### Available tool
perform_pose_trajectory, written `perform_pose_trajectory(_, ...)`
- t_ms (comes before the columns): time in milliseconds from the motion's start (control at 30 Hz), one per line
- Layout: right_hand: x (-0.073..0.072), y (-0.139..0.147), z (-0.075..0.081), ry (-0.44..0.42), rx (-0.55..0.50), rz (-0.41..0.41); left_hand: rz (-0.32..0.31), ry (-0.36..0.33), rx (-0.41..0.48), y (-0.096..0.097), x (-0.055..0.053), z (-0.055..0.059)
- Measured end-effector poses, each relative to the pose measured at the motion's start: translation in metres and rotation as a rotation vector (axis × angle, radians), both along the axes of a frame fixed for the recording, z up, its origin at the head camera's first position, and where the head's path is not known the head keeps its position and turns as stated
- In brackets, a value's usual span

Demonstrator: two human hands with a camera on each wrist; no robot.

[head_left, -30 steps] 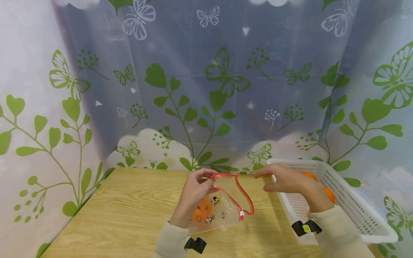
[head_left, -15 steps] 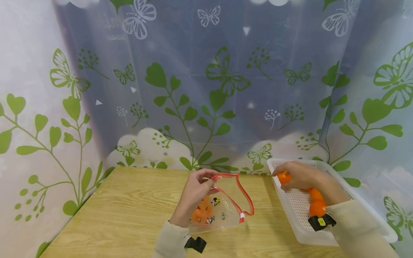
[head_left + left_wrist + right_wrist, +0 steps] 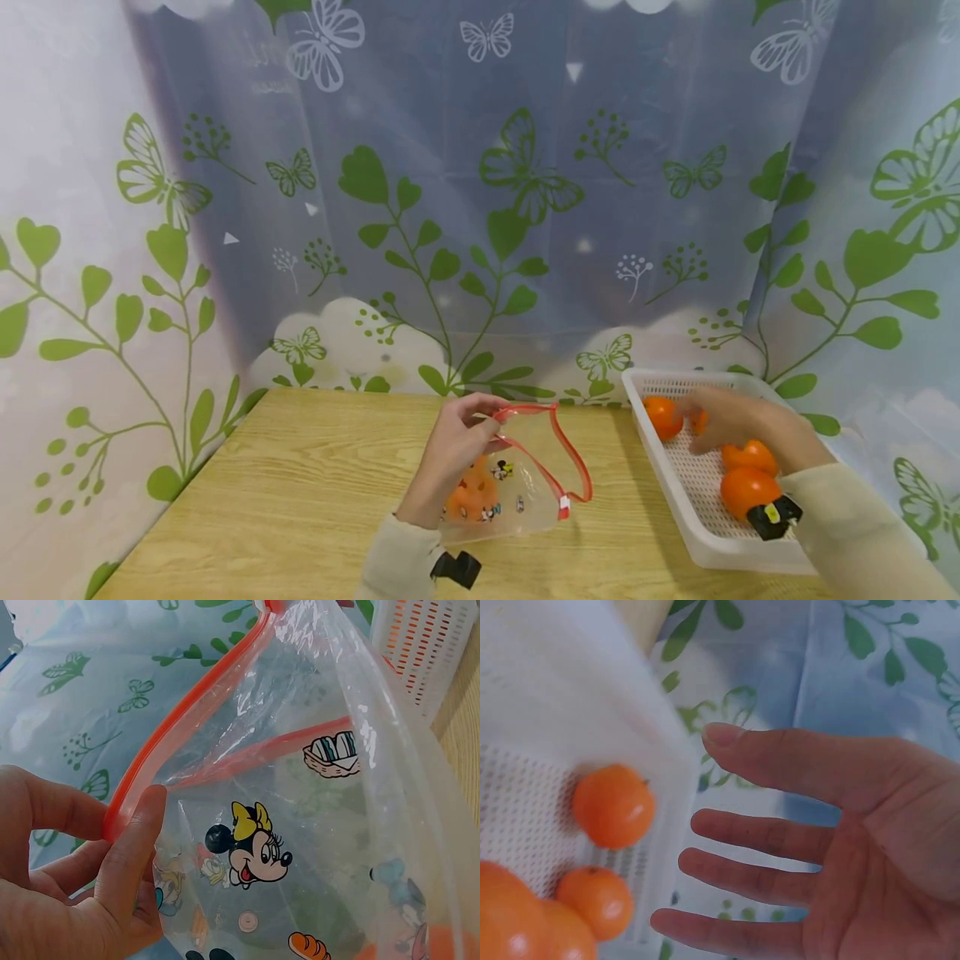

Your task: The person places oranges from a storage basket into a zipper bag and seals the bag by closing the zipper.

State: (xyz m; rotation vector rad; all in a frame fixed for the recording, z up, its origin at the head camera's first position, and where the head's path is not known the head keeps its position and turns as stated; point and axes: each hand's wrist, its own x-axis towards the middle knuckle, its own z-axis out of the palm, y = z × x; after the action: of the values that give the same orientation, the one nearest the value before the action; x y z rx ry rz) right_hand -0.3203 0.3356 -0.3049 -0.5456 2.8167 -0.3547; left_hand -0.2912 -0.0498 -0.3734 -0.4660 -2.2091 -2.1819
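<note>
My left hand (image 3: 456,442) pinches the red zip edge of a clear plastic zip bag (image 3: 517,525) printed with cartoon figures. In the left wrist view, thumb and fingers meet on that red edge, and the bag's mouth gapes. Something orange and round lies inside the bag, seen blurred through the plastic. My right hand (image 3: 738,421) hovers over a white basket with its fingers spread, holding nothing, as the right wrist view also shows. Just left of its fingertips sits an orange (image 3: 663,417) in the basket's far left corner. More oranges (image 3: 747,492) lie under and in front of the hand.
The white perforated plastic basket (image 3: 678,500) stands at the right of the wood-grain table (image 3: 300,475). A curtain (image 3: 420,208) with leaves and butterflies closes off the back and both sides.
My right hand has moved right from beside the bag into the basket, passing over the far left orange and drawing off it. My left hand and the bag have stayed in place.
</note>
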Motion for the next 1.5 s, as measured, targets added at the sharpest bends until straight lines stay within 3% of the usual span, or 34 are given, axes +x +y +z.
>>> perform_pose_trajectory(233,-0.001,0.019,-0.009,-0.109,0.003,-0.146,0.001,0.004,0.000,0.000,0.001,0.000)
perform_pose_trajectory(567,-0.002,0.031,-0.023,-0.194,-0.001,-0.219,-0.006,0.008,-0.012,-0.001,0.001,-0.001)
perform_pose_trajectory(833,-0.005,0.037,-0.031,-0.187,0.046,-0.228,-0.003,0.012,-0.008,0.001,0.001,-0.001)
perform_pose_trajectory(1133,-0.009,0.050,-0.039,-0.241,0.084,-0.371,0.007,-0.005,-0.010,0.001,0.001,0.000)
perform_pose_trajectory(1400,-0.010,0.065,-0.045,-0.233,0.174,-0.368,0.004,-0.003,-0.007,0.001,0.001,0.000)
perform_pose_trajectory(1500,-0.009,0.069,-0.047,-0.242,0.155,-0.364,-0.001,0.007,-0.007,0.001,0.001,-0.001)
